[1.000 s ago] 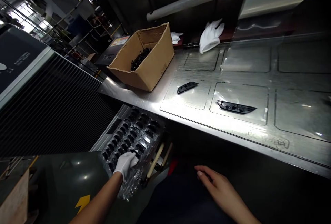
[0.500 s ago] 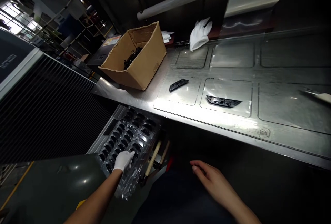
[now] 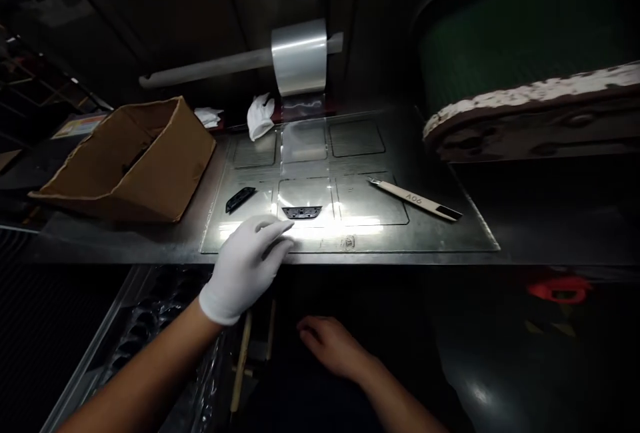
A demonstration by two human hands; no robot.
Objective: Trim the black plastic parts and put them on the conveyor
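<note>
Nearest, the bare right hand (image 3: 333, 346) sits low below the desk's front edge, palm down, fingers loosely curled w/ nothing in them, touching no part that I can make out in the dark. Just left of it the gloved left hand (image 3: 245, 266) is raised over the front edge of the desk (image 3: 125, 243), fingers (image 3: 273, 228) spread & relaxed, grasping nothing; tips hover at the front edge of the clear sheet (image 3: 450, 236). Can't tell if they actually touch it.

Below the left forearm, under the desk, a blister tray (image 3: 150, 306) of dark pockets shows dimly, w/ two pale wooden sticks (image 3: 241, 360) beside it.

On the sheet, the dark trim part (image 3: 301, 211) lies flat near the front edge, just beyond & slightly right of the left fingertips, close but apart. A 2nd small black part (image 3: 240, 198) lies to its left, near the sheet's left edge, also apart from the glove. Toward the right side of the sheet a pale utility knife (image 3: 413, 198) lies at an angle, marked "A06".

Farther back, a cardboard box (image 3: 135, 160) stands on the desk's left end, open top; contents too dark to tell. At the back edge a crumpled white glove (image 3: 260, 115) lies by the sheet's far left corner, w/ a white rag (image 3: 209, 116) left of it. Behind, a roll of clear film (image 3: 299, 55) hangs on a horizontal bar (image 3: 200, 72), its film running down onto the sheet.
</note>
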